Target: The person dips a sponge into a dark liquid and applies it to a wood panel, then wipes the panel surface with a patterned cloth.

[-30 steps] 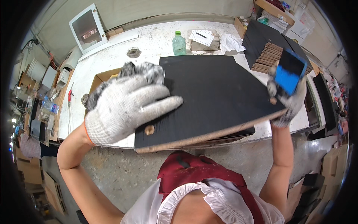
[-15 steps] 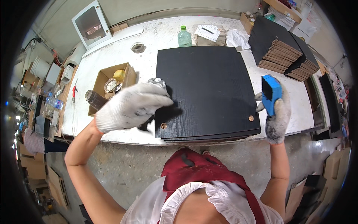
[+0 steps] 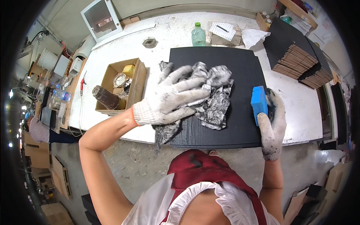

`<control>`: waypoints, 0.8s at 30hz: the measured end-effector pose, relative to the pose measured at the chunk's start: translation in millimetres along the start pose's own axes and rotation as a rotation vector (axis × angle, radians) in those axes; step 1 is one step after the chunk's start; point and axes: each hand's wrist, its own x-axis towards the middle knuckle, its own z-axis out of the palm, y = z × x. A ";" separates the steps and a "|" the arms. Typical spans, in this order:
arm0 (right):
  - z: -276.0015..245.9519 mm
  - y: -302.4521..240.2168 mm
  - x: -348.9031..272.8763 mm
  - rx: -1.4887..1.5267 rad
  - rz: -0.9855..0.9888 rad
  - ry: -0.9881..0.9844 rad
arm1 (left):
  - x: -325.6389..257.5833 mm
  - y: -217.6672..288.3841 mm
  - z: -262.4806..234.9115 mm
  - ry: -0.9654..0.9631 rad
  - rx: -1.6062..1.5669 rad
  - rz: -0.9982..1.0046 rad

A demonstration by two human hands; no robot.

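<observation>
My left hand, in a white knit glove, lies palm down with its fingers spread over a crumpled, black-stained rag. Beneath the rag is a black wood-grain panel, the top one of a low stack at the table's front edge. Some of the rag hangs past the panel's near left corner. In my gloved right hand, a blue block like a sponge or sanding block is gripped between thumb and fingers. It stands on edge above the panel's right side.
Left of the panel sits a cardboard box with a dark jar leaning inside. A green-capped bottle and a paper-topped block stand behind. Stacked black boards fill the far right. A red-handled tool lies far left.
My left hand has gone from a closed grip to spread fingers, and the rag now lies across the panel. The blue block has moved inward, to the panel's right edge.
</observation>
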 end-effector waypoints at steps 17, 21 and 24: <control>-3.3 0.1 -0.2 0.321 0.103 0.079 | 127.8 -39.7 -77.0 0.611 -1.619 0.319; -7.9 -1.1 0.4 0.347 0.118 0.106 | 144.0 -4.2 -43.5 0.882 -1.742 0.029; -10.8 3.1 1.1 0.354 0.191 0.107 | 121.8 1.2 -16.2 0.772 -1.642 -0.281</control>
